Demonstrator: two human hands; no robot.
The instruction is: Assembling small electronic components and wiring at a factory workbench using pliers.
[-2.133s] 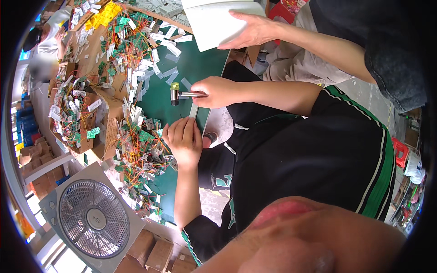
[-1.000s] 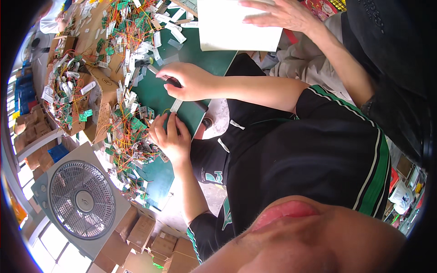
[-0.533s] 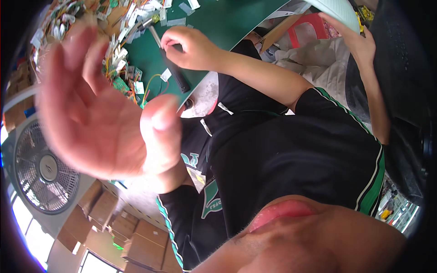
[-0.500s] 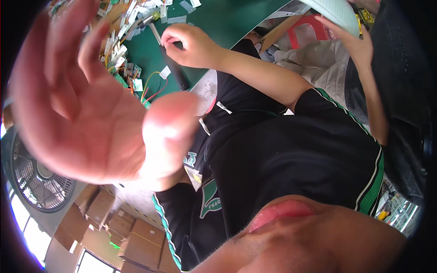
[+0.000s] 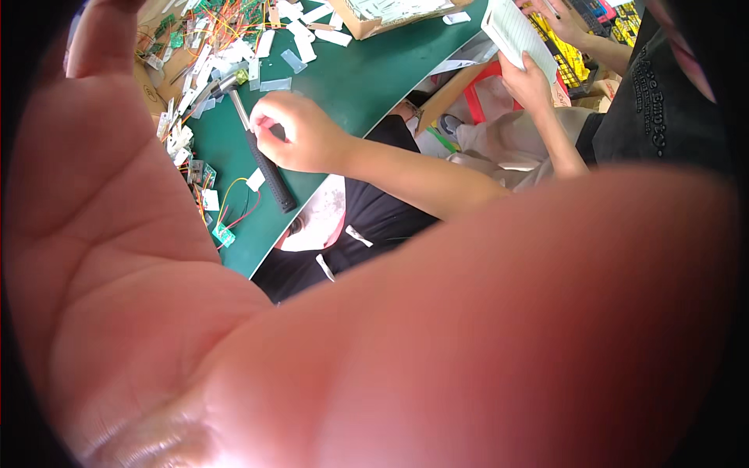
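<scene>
My left hand (image 5: 148, 288) fills the left and lower part of the head view, very near and blurred, palm facing me. Its fingers stretch toward the upper left and the thumb side spreads across the lower right; nothing shows in it. Beyond it, my right hand (image 5: 300, 136) is curled at the green table (image 5: 351, 82), thumb and forefinger bent into a loose ring with a gap. No object shows within that ring. A hammer (image 5: 273, 175) with a black grip lies beside and partly under the curled fingers; I cannot tell whether they touch it.
Small circuit boards (image 5: 224, 234), wires and white pieces (image 5: 304, 48) crowd the table's left and far side. A cardboard box (image 5: 370, 27) stands at the far edge. On the right, a person in dark clothing holds an open notebook (image 5: 519, 39) near a red stool (image 5: 473, 104).
My left hand has come closer and now covers the lower view. The view has shifted, bringing the box and the person's notebook into sight. My right hand stays by the hammer.
</scene>
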